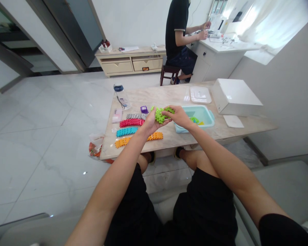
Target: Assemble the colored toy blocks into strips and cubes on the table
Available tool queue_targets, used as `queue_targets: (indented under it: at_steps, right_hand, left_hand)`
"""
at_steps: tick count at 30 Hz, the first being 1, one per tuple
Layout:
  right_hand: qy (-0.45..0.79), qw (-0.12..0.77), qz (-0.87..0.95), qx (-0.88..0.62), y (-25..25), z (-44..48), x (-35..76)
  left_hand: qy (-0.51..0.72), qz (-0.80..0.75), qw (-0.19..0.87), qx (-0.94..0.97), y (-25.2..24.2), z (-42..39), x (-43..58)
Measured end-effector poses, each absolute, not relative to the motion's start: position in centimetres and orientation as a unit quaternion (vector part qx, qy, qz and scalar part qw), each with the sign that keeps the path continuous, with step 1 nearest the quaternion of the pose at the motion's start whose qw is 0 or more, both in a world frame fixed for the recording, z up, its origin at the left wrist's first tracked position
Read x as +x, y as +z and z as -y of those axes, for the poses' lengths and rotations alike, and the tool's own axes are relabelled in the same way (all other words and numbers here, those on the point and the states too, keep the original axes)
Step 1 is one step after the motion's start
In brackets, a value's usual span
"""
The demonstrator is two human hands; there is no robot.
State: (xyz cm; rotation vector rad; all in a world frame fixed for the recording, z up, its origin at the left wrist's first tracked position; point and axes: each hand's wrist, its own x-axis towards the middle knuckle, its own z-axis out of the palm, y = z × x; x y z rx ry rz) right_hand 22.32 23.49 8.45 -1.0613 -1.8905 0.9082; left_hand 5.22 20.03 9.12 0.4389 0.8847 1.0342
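Green interlocking plastic pieces (159, 116) are held between my two hands above the table. My left hand (152, 123) supports them from below and the left, with its fingers closed round them. From the right, my right hand (179, 116) grips the right end of the green pieces. Under and left of my hands lie joined rows of similar pieces: a grey row (135, 116), a red row (130, 122), a blue row (127, 132) and an orange row (122, 142), partly hidden by my left forearm. A small purple stack (144, 109) sits behind them.
A light blue bin (209, 118) with a few green and yellow pieces stands right of my hands. Farther off are a clear lid (200, 94), a white box (237, 97) and a water bottle (122, 97). Another person (178, 34) sits at a white desk beyond the table.
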Motion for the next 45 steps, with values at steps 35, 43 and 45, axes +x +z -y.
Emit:
queue_targets:
  at_steps: [35,43,45]
  right_hand:
    - [0.231,0.218,0.904,-0.286,9.6,-22.9,25.1]
    - [0.211,0.258,0.902,-0.275,9.0,-22.9,25.0]
    - [0.217,0.27,0.896,-0.277,8.9,-23.0,24.8]
  left_hand:
    - [0.276,-0.43,0.79,0.339,7.0,-19.9,5.2]
    - [0.289,-0.375,0.837,0.276,7.3,-20.4,4.6]
    - [0.293,-0.371,0.843,0.258,7.5,-20.4,4.6]
